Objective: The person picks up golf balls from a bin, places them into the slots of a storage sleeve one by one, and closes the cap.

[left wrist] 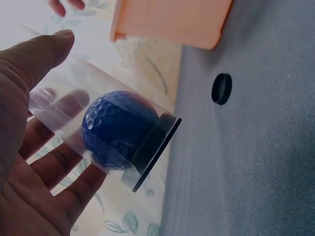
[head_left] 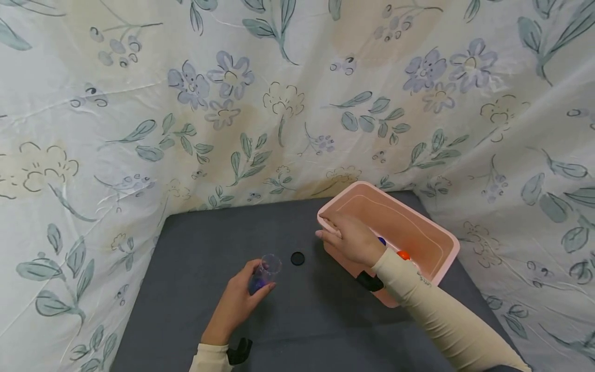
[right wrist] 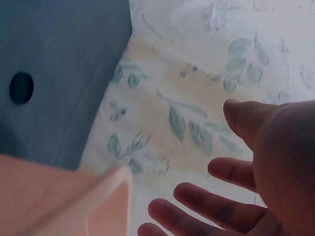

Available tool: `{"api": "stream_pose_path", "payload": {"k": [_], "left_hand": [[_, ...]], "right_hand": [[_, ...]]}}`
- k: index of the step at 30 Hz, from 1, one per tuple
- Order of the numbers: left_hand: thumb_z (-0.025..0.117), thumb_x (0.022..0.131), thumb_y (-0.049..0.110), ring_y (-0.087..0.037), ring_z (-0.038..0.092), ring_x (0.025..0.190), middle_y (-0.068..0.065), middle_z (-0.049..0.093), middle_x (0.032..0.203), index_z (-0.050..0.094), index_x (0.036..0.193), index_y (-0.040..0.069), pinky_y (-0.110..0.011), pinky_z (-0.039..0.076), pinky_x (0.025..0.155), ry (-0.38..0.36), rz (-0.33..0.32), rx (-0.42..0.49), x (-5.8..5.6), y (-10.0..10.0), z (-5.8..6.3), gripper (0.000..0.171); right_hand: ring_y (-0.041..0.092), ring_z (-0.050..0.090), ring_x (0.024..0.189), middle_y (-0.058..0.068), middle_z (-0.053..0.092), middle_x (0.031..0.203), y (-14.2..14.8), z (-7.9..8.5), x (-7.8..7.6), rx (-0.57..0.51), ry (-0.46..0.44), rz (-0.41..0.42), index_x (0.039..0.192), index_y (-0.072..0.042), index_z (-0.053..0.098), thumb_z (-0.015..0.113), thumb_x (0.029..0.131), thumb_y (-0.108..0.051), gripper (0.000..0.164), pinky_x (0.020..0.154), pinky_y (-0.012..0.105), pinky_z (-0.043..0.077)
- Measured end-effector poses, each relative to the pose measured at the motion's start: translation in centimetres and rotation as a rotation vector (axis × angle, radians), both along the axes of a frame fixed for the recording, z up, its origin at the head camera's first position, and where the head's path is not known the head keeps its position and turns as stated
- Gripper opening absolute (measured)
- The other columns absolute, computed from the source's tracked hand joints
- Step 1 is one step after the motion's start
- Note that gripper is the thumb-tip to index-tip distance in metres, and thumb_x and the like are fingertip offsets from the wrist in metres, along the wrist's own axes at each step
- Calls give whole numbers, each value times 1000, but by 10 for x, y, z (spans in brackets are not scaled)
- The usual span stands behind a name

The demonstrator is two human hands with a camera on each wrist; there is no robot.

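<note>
A clear plastic tube (head_left: 271, 263) is in my left hand (head_left: 232, 309), gripped between thumb and fingers above the dark table. Inside it sits a dimpled blue golf ball (left wrist: 119, 129), resting against the black cap at the tube's lower end. The other end looks uncapped. A loose black cap (head_left: 297, 258) lies on the table just right of the tube. Over the left side of a pink bin (head_left: 395, 206) is my right hand (head_left: 355, 240). Its fingers are loosely spread and hold nothing in the right wrist view.
Inside the bin, partly hidden by my right forearm, are an orange ball (head_left: 403, 255) and a dark blue one (head_left: 381, 241). A dark grey cloth covers the table (head_left: 209, 237). Flowered fabric (head_left: 288, 113) hangs behind the table and along its sides.
</note>
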State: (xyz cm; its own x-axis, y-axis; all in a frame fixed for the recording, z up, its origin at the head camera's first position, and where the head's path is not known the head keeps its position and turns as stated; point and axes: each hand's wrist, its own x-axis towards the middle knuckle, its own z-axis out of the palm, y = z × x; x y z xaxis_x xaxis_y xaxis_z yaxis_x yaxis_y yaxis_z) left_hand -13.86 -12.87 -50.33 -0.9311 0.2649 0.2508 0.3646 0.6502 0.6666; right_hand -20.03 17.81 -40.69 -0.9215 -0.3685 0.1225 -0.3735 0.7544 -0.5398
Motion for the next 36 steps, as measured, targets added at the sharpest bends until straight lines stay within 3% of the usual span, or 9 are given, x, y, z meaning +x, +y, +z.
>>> {"api": "stream_pose_path", "payload": {"k": [6, 13, 16, 18, 21, 23, 25, 28, 36], "left_hand": [[72, 85, 41, -12, 64, 109, 8, 63, 118, 53, 126, 22, -40, 56, 88, 10, -8, 0, 2, -2, -1, 49], [71, 85, 44, -13, 64, 109, 7, 64, 119, 50, 126, 30, -41, 56, 88, 2, -7, -8, 3, -2, 1, 48], [70, 86, 45, -16, 64, 110, 7, 63, 119, 49, 126, 28, -42, 56, 88, 10, -17, -14, 2, -3, 0, 48], [70, 86, 45, -16, 64, 111, 7, 63, 119, 49, 126, 27, -43, 56, 89, 13, -19, -20, 2, -3, 0, 49], [70, 86, 44, -16, 64, 112, 7, 63, 120, 49, 127, 27, -42, 55, 89, 11, -22, -14, 2, -3, -1, 49], [70, 86, 43, -14, 64, 112, 7, 63, 120, 50, 127, 28, -41, 55, 89, 3, -21, -6, 2, -2, 0, 48], [70, 86, 43, -14, 64, 111, 7, 63, 120, 50, 127, 29, -40, 56, 89, -2, -19, 0, 1, -1, 0, 48], [70, 86, 44, -13, 64, 110, 8, 63, 120, 49, 128, 30, -41, 56, 89, -10, -11, -2, 1, 0, 0, 49], [70, 85, 45, -14, 64, 112, 8, 63, 120, 51, 128, 25, -41, 55, 91, -13, -1, -10, -3, 4, 1, 51]], "right_hand": [[21, 67, 97, 5, 68, 101, 20, -2, -10, -16, 56, -5, 134, -13, 54, 60, 96, -36, 44, 83, 43, 55], [27, 57, 122, 7, 57, 135, 43, -8, -22, 8, -9, -85, 139, -16, 49, 60, 95, -41, 52, 98, 52, 49], [26, 59, 116, 9, 53, 139, 52, -13, -28, 42, -51, -129, 142, -15, 45, 56, 95, -48, 59, 97, 51, 49], [25, 67, 92, 10, 53, 139, 58, -18, -33, 51, -93, -156, 143, -16, 43, 53, 95, -54, 63, 84, 46, 55], [27, 65, 59, 12, 53, 138, 66, -25, -39, 58, -136, -177, 145, -17, 41, 51, 96, -53, 62, 67, 43, 56], [29, 67, 60, 13, 53, 138, 71, -30, -43, 70, -147, -198, 144, -16, 41, 53, 96, -50, 60, 67, 43, 56], [32, 70, 87, 15, 54, 138, 76, -35, -49, 102, -130, -206, 143, -13, 43, 55, 97, -44, 57, 80, 48, 55], [35, 57, 121, 16, 53, 140, 83, -42, -56, 159, -120, -228, 141, -9, 45, 58, 96, -40, 57, 96, 53, 48], [37, 59, 115, 20, 57, 133, 102, -65, -73, 270, -198, -247, 136, -3, 50, 60, 95, -38, 55, 93, 52, 50]]}}
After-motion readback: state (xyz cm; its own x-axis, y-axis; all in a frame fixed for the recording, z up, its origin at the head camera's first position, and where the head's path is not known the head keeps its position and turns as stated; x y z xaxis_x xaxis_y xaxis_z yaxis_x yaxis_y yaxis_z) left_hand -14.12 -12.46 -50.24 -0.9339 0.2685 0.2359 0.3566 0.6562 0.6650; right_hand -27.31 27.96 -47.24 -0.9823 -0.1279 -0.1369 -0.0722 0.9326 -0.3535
